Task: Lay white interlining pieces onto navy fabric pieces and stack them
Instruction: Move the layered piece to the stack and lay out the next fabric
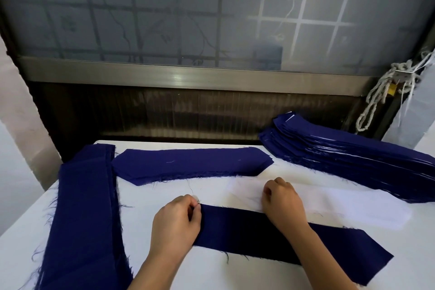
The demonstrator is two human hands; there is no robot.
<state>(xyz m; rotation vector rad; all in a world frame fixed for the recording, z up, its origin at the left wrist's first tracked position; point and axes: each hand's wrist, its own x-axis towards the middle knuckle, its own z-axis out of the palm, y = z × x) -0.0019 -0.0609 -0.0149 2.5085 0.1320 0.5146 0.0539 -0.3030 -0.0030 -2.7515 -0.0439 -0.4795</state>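
The hands work at the near side of the worktop [146, 198]. The left hand [176, 226] has its fingers curled and pinches the left end of a navy fabric piece [329, 249], which lies flat across the front and runs off to the right. The right hand [282, 200] sits knuckles-up at the far edge of that piece. Its fingers are curled down onto the white interlining [341, 209] lying just behind, but I cannot tell whether they pinch a layer or only press on it.

The interlining is pale against the pale worktop, so its outline is hard to follow. It seems to be a thin, light sheet, likely to lift, slide or fold over at the slightest draught. It is best taken by a corner or short end with a fingertip pinch, then smoothed flat with the palm.

The navy cloth looks soft and limp, with frayed, thready edges. It will probably sag and skew if lifted at one point, so holding it at both ends should keep it straight. Loose threads may catch on neighbouring pieces.

A tall stack [353, 155] of navy pieces with thin white edges between the layers stands at the right rear. A lower pile of pointed navy pieces [190, 165] lies at the centre back, and long navy strips [87, 207] run down the left side.
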